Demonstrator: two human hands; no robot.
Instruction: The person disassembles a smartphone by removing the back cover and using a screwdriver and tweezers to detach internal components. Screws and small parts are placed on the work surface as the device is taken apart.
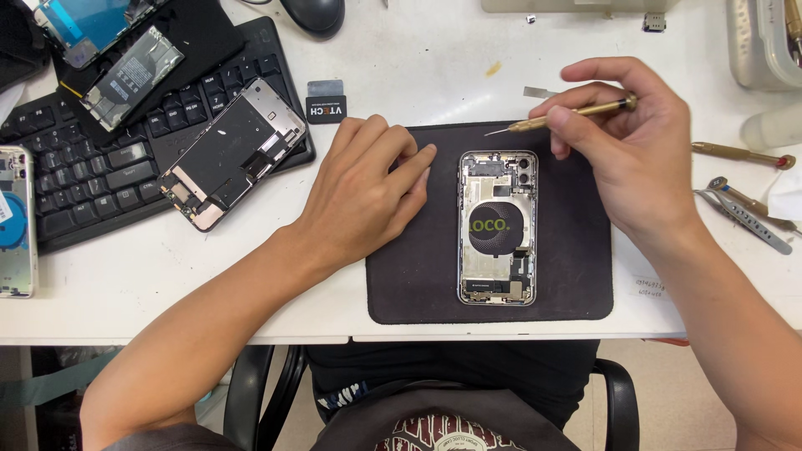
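brass screwdriver (576, 113) sat pinched in the right hand (635, 150); left hand (363, 192) lay empty, flat beside the opened phone (498, 227); best kept vertical over each screw.

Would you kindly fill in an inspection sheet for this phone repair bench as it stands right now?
Surface: white table with a dark work mat near its front edge.
Job's things: opened phone housing lies flat on the mat, insides up; brass screwdriver points left above it.
Clutter: black keyboard carrying a detached screen assembly and another phone part; second brass screwdriver; metal tweezers; mouse.
Hands: left hand rests on the mat's left edge, empty; right hand grips the brass screwdriver.
Cables: nothing seen.
Surroundings: black chair arms below the table edge.
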